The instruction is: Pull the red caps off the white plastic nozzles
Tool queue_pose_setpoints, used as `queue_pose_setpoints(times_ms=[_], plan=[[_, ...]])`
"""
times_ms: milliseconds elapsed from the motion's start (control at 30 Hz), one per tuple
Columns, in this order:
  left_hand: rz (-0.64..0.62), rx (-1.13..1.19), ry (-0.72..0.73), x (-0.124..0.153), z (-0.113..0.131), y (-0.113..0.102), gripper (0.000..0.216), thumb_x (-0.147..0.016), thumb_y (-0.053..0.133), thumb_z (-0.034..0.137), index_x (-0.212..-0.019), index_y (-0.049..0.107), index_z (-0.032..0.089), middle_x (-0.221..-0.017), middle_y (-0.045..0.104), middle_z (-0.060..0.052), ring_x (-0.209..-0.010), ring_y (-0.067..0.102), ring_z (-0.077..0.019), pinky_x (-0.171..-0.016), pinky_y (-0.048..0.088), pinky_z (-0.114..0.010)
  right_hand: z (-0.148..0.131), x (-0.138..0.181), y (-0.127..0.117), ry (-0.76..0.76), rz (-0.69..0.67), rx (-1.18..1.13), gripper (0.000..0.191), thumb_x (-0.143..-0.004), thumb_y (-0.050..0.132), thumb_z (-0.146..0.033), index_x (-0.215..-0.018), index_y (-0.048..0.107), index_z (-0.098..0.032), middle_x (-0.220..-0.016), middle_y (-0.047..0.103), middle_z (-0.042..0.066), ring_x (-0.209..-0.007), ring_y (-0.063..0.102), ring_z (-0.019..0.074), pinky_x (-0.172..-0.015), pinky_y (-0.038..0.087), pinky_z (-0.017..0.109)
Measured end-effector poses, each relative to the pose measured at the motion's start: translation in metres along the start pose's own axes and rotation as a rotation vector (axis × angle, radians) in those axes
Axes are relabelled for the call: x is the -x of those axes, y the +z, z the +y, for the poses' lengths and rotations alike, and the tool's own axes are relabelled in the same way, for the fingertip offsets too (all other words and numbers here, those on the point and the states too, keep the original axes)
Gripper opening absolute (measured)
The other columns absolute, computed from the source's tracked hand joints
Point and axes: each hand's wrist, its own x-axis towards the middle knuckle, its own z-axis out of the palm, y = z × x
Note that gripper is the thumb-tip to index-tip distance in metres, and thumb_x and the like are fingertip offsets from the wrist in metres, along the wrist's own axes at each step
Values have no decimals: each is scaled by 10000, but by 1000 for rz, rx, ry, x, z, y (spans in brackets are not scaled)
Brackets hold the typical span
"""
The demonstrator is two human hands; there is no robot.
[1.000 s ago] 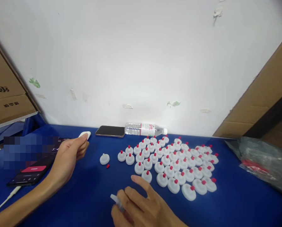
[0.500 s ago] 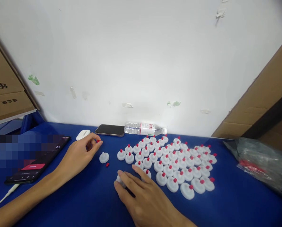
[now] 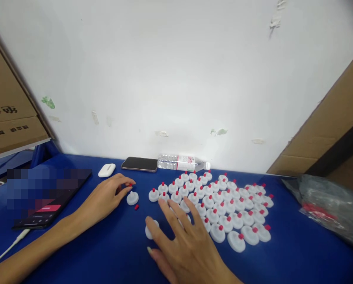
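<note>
Red-capped white discs (image 3: 219,209): massed across blue table (image 3: 105,252). Right hand (image 3: 185,240): fingers spread wide over cluster's edge, partly hiding nearer white disc (image 3: 150,233); contact cannot be told. Left hand (image 3: 108,195): thumb and forefinger closed above lone white disc (image 3: 132,198), red cap (image 3: 130,185) pinched between. Loose cap (image 3: 136,207): on table, just beside lone disc.

No word or number can be read with certainty. Large black characters above a smaller row on the cardboard box (image 3: 13,122) appear upside down. Red marks on the water bottle's label (image 3: 186,163), tiny lettering on the lit phone's (image 3: 46,215) red bar and faint print on the white case (image 3: 107,170) are too small.
</note>
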Motion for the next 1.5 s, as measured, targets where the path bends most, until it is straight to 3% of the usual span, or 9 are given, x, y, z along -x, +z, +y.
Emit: queue_pose_setpoints(times_ms=[200, 400, 633, 767, 933, 1033, 1200, 1333, 1500], plan=[[-102, 81, -10, -2, 4, -4, 354, -887, 553, 449, -1072, 791, 263, -1039, 733, -60, -717, 620, -204, -706, 519, -336, 4, 2, 3, 187, -30, 79, 499, -1000, 580, -482, -1420, 569, -211, -1539, 490, 227, -1435, 434, 398, -1209, 147, 585], [-132, 83, -35, -1, 7, -6, 351, -863, 565, 458, -1040, 789, 254, -1025, 717, -56, -705, 610, -196, -694, 512, -330, 4, 4, 6, 192, -78, 107, 486, -1046, 476, -492, -1417, 584, -196, -1493, 553, 201, -1423, 446, 412, -1162, 223, 634], [-79, 9, -24, 0, 2, -3, 311, -921, 512, 433, -1003, 748, 248, -974, 713, -46, -745, 623, -215, -695, 477, -331, 5, 4, 5, 204, -55, 118, 495, -1032, 511, -494, -1424, 584, -201, -1557, 497, 163, -1433, 430, 393, -1180, 212, 607], [-53, -60, 12, 2, -1, -1, 294, -956, 487, 426, -946, 712, 236, -874, 684, -39, -745, 630, -225, -673, 459, -327, 2, 4, 4, 244, -81, 115, 437, -1027, 535, -489, -1369, 627, -234, -1432, 615, 137, -1386, 482, 368, -1199, 210, 597], [71, -158, 49, 6, 2, -7, 311, -1010, 435, 440, -1037, 653, 220, -1111, 614, -76, -741, 607, -216, -693, 459, -360, -1, 4, 5, 276, -54, 131, 382, -1010, 563, -463, -1295, 678, -235, -1238, 704, 120, -1257, 576, 345, -1211, 216, 581], [189, -182, 180, 9, 12, -15, 255, -1065, 448, 417, -1091, 617, 228, -1140, 617, -61, -794, 626, -202, -727, 481, -340, -1, 4, 7, 273, -60, 141, 371, -1004, 565, -445, -1244, 706, -199, -1212, 718, 126, -1247, 575, 354, -1217, 198, 588], [146, -209, 704, 25, 38, -18, 157, -1110, 454, 249, -1150, 604, 221, -1067, 675, -33, -921, 670, -163, -760, 497, -256, 0, 3, 9, 251, -54, 121, 394, -1019, 545, -410, -1239, 711, -128, -1223, 733, 140, -1281, 564, 345, -1247, 121, 562], [-65, -318, 790, 36, 53, -9, 320, -1132, 323, 239, -1084, 635, 189, -983, 682, -57, -820, 664, -200, -662, 468, -314, 0, 3, 10, 239, -38, 99, 389, -1027, 532, -383, -1250, 703, -115, -1244, 730, 145, -1283, 572, 329, -1260, 99, 545], [-155, -416, 738, 38, 50, 0, 323, -1119, 347, 232, -1017, 651, 189, -896, 657, -47, -772, 653, -225, -623, 439, -350, 0, 3, 10, 189, 25, 70, 323, -1009, 570, -329, -1201, 711, -112, -1177, 750, 138, -1226, 612, 313, -1265, 127, 539]])
